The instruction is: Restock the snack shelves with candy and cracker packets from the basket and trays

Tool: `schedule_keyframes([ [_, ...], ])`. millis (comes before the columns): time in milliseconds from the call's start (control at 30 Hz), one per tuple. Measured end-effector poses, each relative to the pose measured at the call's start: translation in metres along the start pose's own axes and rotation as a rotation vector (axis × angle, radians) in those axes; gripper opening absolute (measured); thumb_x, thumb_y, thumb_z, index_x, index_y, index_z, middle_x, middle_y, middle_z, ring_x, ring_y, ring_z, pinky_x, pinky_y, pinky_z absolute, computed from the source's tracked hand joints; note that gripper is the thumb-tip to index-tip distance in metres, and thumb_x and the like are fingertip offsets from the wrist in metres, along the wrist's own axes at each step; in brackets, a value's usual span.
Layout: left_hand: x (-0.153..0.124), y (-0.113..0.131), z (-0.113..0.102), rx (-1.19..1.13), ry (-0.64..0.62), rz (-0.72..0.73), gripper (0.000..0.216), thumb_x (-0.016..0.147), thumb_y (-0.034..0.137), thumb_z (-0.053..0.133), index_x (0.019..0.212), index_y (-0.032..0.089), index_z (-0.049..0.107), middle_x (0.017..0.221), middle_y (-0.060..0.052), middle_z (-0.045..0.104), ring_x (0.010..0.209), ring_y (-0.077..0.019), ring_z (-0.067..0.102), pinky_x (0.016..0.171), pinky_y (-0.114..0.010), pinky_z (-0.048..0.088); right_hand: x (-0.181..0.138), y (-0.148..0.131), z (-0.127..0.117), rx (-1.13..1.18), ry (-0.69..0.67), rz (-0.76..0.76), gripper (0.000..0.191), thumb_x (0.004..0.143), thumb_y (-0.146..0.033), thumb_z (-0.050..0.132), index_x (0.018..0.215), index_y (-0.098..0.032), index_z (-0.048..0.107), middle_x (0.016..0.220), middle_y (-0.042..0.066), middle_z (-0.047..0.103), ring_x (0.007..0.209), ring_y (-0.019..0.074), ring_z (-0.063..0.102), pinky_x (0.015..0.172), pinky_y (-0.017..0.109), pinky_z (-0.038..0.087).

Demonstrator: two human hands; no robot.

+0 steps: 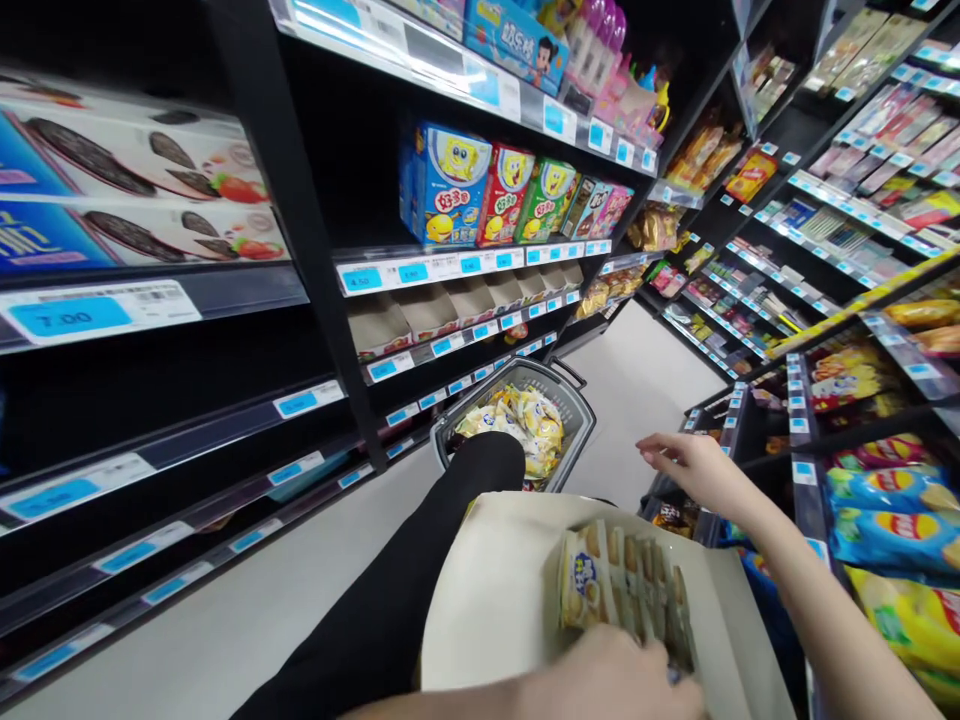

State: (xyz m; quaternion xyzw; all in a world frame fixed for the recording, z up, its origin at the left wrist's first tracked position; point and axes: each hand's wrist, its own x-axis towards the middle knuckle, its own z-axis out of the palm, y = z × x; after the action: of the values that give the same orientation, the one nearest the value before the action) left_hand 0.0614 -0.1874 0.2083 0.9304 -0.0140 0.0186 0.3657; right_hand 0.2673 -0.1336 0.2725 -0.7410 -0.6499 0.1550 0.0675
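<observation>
A cream-coloured open carton (487, 590) is close in front of me at the bottom. Inside stands a row of small wrapped snack packets (622, 580), with a blue and yellow label on the nearest wrapper. Over the near end of that row, my left hand (619, 670) is curled with its fingers down in the carton; it is blurred, and what lies under the fingertips is partly hidden. My right hand (697, 465) hovers past the carton's far right side, fingers loosely stretched to the left, holding nothing.
A grey shopping basket (574, 445) full of yellow and white packets stands on the floor beyond my black-clad knee (487, 465). Shelves with biscuit boxes (454, 185) line the left. Bagged crisps (892, 540) fill the rack at right. A pale aisle floor (630, 365) runs between.
</observation>
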Motion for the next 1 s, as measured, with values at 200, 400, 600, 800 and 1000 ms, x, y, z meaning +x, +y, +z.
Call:
schedule_keyframes([
  [200,-0.06,-0.002,-0.099,-0.459,0.39,-0.146,0.04,0.091,0.015,0.038,0.13,0.019,0.042,0.128,-0.01,0.054,0.113,-0.0233,0.054,0.093,-0.036,0.044,-0.067,-0.011,-0.006,0.639,-0.017,0.088,0.049,0.09,-0.053,0.041,0.117,-0.018,0.061,0.109,0.013,0.069,0.1,0.0255,0.065,0.089,0.041,0.049],
  [400,-0.055,-0.03,-0.097,-1.016,0.768,-0.113,0.035,0.092,0.027,0.041,0.127,0.023,0.042,0.106,-0.006,0.053,0.097,-0.0196,0.054,0.085,-0.033,0.046,-0.092,-0.027,0.032,1.324,0.08,0.076,0.061,0.073,-0.059,0.065,0.126,-0.031,0.053,0.13,0.008,0.059,0.114,0.0262,0.059,0.089,0.039,0.05],
  [600,-0.052,-0.035,-0.098,-0.983,0.756,-0.169,0.041,0.089,0.035,0.048,0.128,0.023,0.043,0.101,-0.006,0.049,0.096,-0.02,0.049,0.085,-0.035,0.046,-0.107,-0.046,0.044,1.157,0.481,0.244,0.034,0.074,-0.035,0.074,0.105,-0.025,0.063,0.096,0.007,0.074,0.079,0.0224,0.071,0.067,0.03,0.057],
  [800,-0.05,-0.037,-0.098,-1.229,0.524,-0.062,0.052,0.089,0.053,0.042,0.132,0.024,0.042,0.127,-0.01,0.047,0.114,-0.0251,0.048,0.092,-0.04,0.044,-0.137,-0.053,0.043,0.179,0.991,-0.211,0.01,0.08,-0.03,0.068,0.089,-0.031,0.072,0.086,0.003,0.074,0.087,0.0241,0.067,0.084,0.039,0.054],
  [1000,-0.045,-0.037,-0.093,-1.296,0.578,-0.008,0.047,0.071,0.02,0.074,0.115,0.027,0.058,0.106,0.0,0.06,0.097,-0.0155,0.055,0.085,-0.027,0.044,-0.142,-0.06,0.039,-0.041,1.038,-0.287,0.025,0.079,-0.02,0.067,0.096,-0.038,0.073,0.115,0.003,0.064,0.109,0.0304,0.059,0.086,0.045,0.054],
])
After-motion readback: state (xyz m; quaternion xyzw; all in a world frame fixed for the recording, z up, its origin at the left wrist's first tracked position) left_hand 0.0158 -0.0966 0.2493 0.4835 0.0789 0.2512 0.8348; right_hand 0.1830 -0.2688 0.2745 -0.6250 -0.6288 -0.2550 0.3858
